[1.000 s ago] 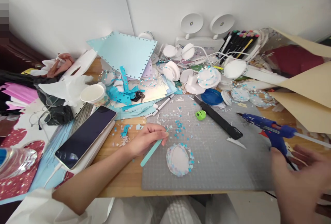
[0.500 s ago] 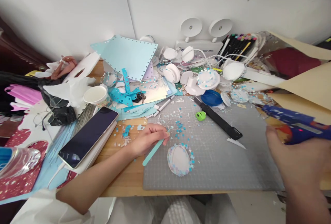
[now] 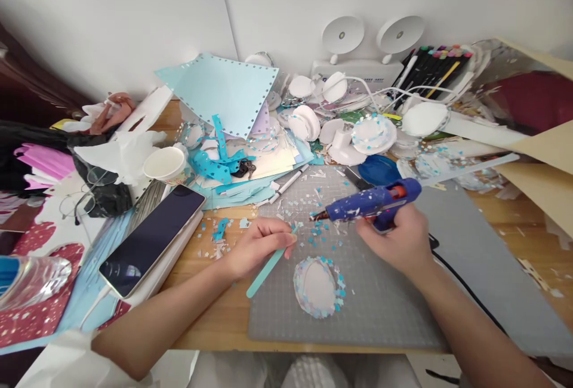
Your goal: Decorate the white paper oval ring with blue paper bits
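My left hand (image 3: 255,246) pinches a light teal stick (image 3: 268,265) at the left edge of the grey cutting mat (image 3: 385,304). My right hand (image 3: 398,239) grips a blue hot glue gun (image 3: 371,204), held level with its nozzle pointing left toward the upper end of the stick. A white oval piece (image 3: 319,286) rimmed with small blue and white bits lies on the mat just below both hands. Small blue paper bits (image 3: 320,231) are scattered under the nozzle.
A phone (image 3: 150,239) lies left on a white box. A paper cup (image 3: 163,164), light blue paper sheets (image 3: 221,92), white foam pieces and a blue lid (image 3: 379,168) crowd the back. Markers (image 3: 432,65) stand at the back right. Tan paper (image 3: 544,164) lies right.
My right hand took the glue gun from the right side of the mat, lifted it and carried it left to the middle. The left hand has stayed put with its stick.
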`<state>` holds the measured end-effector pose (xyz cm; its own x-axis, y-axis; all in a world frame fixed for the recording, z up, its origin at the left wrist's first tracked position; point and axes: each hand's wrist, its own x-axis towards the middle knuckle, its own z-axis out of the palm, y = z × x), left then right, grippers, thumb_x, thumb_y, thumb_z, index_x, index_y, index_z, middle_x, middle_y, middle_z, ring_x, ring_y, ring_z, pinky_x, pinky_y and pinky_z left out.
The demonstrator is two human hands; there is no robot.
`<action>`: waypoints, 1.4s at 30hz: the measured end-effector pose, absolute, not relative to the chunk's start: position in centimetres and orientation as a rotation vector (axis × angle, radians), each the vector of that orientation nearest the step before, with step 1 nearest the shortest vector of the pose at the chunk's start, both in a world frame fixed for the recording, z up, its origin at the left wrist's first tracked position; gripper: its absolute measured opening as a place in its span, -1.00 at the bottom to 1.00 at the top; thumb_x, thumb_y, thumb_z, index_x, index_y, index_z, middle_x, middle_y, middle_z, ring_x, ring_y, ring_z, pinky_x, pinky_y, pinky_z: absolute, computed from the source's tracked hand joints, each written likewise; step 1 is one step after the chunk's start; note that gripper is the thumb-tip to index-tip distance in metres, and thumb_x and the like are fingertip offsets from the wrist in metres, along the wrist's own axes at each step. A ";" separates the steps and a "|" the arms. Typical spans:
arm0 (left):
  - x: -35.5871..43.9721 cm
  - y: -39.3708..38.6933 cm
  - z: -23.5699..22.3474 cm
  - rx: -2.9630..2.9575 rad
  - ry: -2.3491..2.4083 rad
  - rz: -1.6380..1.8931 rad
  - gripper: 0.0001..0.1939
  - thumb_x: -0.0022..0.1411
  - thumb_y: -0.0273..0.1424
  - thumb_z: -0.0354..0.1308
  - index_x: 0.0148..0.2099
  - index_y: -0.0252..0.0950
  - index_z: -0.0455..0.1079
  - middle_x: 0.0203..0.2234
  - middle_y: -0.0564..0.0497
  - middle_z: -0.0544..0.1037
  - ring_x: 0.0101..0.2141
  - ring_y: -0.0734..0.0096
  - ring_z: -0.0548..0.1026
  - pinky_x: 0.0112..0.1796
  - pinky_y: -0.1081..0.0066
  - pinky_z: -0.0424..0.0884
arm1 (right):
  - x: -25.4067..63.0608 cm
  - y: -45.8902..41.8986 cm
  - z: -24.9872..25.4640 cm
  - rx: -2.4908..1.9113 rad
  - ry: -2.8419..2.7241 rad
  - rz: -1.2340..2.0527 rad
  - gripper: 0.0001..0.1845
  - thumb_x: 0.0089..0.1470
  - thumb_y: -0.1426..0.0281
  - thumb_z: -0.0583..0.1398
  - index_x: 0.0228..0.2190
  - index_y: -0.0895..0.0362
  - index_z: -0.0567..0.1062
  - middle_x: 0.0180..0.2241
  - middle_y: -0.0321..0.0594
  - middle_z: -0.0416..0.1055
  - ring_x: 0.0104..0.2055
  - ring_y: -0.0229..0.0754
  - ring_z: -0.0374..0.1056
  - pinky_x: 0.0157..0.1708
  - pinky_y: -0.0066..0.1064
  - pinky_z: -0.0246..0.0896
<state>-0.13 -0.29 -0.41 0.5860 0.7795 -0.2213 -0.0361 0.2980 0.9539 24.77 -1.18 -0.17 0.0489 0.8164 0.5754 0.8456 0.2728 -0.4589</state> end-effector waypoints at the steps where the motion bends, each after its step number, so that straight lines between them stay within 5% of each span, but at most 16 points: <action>1: -0.2 -0.3 -0.4 1.145 0.786 0.615 -0.64 0.08 -0.25 0.14 -0.64 -0.37 0.29 -0.72 0.10 0.23 -0.64 0.57 0.11 -0.57 0.46 0.00 | 24.7 -1.2 -0.5 -1.534 -1.757 -0.034 -0.76 -0.16 0.27 0.18 -0.64 0.04 0.20 -0.76 -0.38 0.19 -0.73 -0.27 0.14 -0.66 -0.40 0.08; 42: -0.2 0.0 -0.3 1.184 0.737 0.581 -0.66 0.13 -0.30 0.11 -0.62 -0.37 0.31 -0.70 0.11 0.27 -0.64 0.59 0.12 -0.57 0.49 0.02 | 24.6 -1.2 -1.2 -1.437 -1.850 -0.281 -0.74 -0.16 0.34 0.13 -0.64 0.03 0.08 -0.77 -0.43 0.04 -0.73 -0.29 0.05 -0.70 -0.44 -0.05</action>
